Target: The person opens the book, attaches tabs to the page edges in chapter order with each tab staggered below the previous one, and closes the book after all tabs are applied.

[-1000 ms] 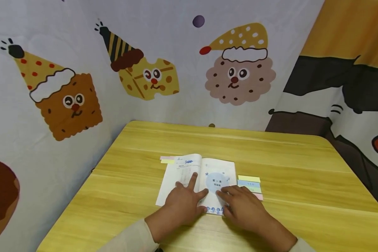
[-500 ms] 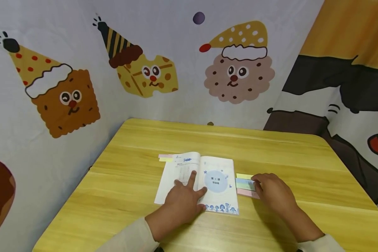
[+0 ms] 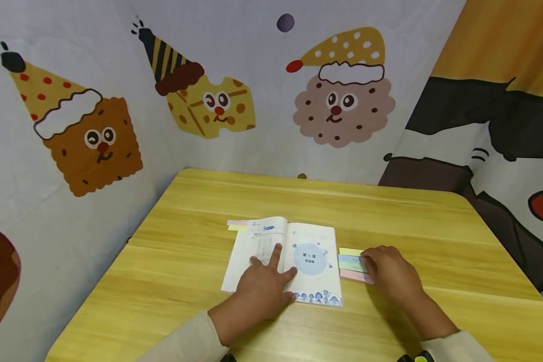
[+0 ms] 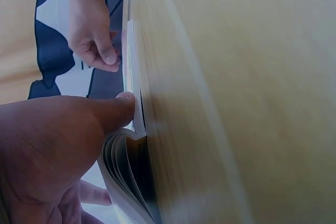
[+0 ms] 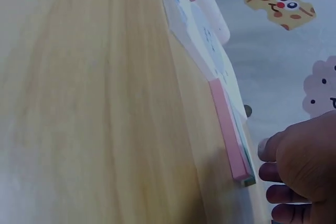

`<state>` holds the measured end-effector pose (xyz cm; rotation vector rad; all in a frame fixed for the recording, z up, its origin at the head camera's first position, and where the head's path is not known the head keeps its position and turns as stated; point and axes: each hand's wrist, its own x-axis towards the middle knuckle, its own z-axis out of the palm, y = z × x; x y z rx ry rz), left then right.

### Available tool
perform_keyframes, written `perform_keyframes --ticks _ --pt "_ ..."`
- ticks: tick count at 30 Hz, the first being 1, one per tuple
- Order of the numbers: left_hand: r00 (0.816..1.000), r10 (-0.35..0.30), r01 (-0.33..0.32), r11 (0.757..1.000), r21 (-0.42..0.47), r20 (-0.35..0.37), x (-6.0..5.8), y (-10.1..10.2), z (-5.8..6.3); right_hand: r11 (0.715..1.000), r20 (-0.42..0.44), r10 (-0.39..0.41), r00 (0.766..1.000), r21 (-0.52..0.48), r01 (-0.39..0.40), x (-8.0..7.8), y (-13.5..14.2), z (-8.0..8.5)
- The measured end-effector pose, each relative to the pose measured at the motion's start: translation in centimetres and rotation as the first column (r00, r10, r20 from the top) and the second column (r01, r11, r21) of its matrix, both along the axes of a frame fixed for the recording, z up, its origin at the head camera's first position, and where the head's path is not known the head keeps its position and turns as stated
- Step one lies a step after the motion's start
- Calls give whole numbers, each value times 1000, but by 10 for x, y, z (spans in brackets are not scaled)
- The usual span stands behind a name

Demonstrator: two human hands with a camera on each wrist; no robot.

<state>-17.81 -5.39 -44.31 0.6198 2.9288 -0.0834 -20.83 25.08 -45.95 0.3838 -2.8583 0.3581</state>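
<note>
An open booklet [image 3: 330,241] lies on the table, its right page printed with a pale blue circle. My left hand [image 3: 262,289] rests on the left page near the fold, fingers spread; in the left wrist view its thumb [image 4: 118,111] lies along the booklet's edge. To the right of the booklet, a set of sticky-note strips [image 3: 350,261] shows yellow, blue, green and pink bands. My right hand [image 3: 395,274] is over their right end, fingers bent and thumb close to the index finger. In the right wrist view the fingertips [image 5: 268,171] are just above the strips; I cannot tell whether they pinch a sheet.
Pink and yellow tabs [image 3: 237,228] stick out from the booklet's upper left edge. The wood-grain table [image 3: 172,271] reaches back to a cloth [image 3: 271,151] printed with cartoon snacks, which also hangs along the left side.
My right hand has moved from the booklet's right page rightward onto the sticky-note strips, and has stayed there over the last half second. The left hand keeps its place on the booklet.
</note>
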Motion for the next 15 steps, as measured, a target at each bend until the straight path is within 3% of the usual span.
perform_keyframes --ticks 7,15 --pt "1000 11 -11 1000 20 15 0 0 0 1000 -23 5 1000 30 -4 -10 -8 -8" --pt "1000 9 -9 1000 6 14 1 0 1 999 9 -11 1000 37 11 -13 -12 -8"
